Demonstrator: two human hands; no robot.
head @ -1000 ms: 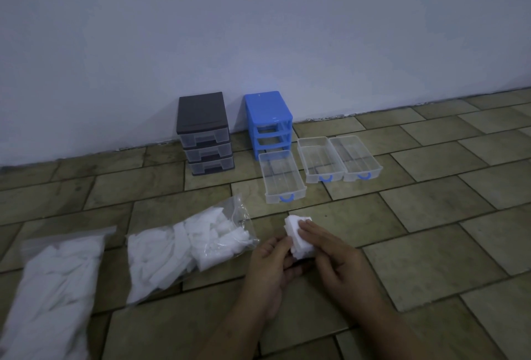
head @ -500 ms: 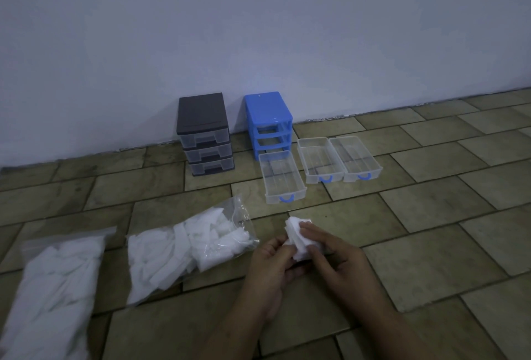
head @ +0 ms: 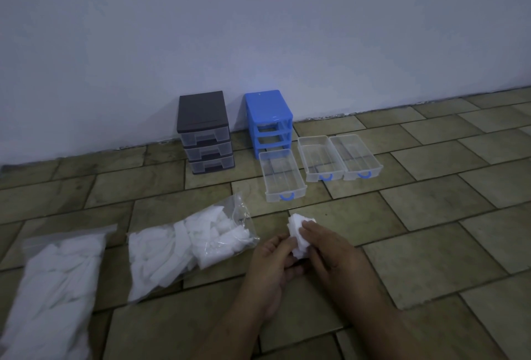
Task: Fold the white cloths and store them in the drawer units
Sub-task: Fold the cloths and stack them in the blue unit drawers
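Observation:
Both my hands hold a small white cloth (head: 297,227) low over the tiled floor. My left hand (head: 273,267) pinches it from the left and my right hand (head: 333,256) grips it from the right, fingers over its top. A blue drawer unit (head: 268,112) stands against the wall with all its slots vacant. Its three clear drawers lie on the floor: one (head: 283,175) in front of it, two more (head: 320,158) (head: 356,157) side by side to the right. A black drawer unit (head: 204,129) with three closed drawers stands left of the blue one.
Two clear plastic bags of white cloths lie on the floor at the left: one (head: 184,247) beside my left hand, a bigger one (head: 54,288) at the frame's edge. The pale wall (head: 258,29) runs behind the drawer units.
My fingers have shifted on the cloth, which now looks more bunched and sits slightly higher between my hands. Everything else is as before.

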